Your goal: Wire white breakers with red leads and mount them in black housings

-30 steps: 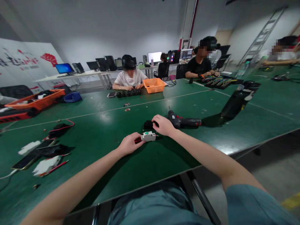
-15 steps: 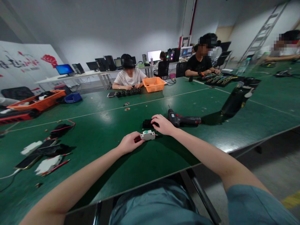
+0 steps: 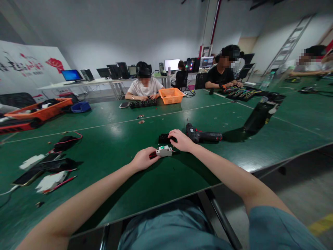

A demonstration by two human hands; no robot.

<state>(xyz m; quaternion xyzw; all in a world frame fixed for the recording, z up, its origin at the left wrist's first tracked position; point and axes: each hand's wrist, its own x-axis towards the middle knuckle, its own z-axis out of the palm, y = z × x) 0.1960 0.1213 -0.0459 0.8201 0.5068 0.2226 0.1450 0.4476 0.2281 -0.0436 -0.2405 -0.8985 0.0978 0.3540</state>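
Observation:
On the green table (image 3: 145,194) lies a white block-shaped device (image 3: 164,151) with a green part on top. My left hand (image 3: 144,158) is at its left end, fingers closed around a red and black piece that runs up to the device. My right hand (image 3: 180,139) is behind and to the right, its bent fingers at a small black box (image 3: 163,138). What the right fingertips hold, if anything, is too small to make out. A dark thin tip sticks out at the device's right end.
A black power drill (image 3: 205,135) lies beyond my right hand, and a dark bottle (image 3: 257,116) stands farther right. White devices (image 3: 52,181), a red pen-like tool and phones lie at left. An orange basket (image 3: 171,96) is near a person across the table.
The whole view has shifted slightly as the head camera moved. Both hands and the white device keep nearly the same places.

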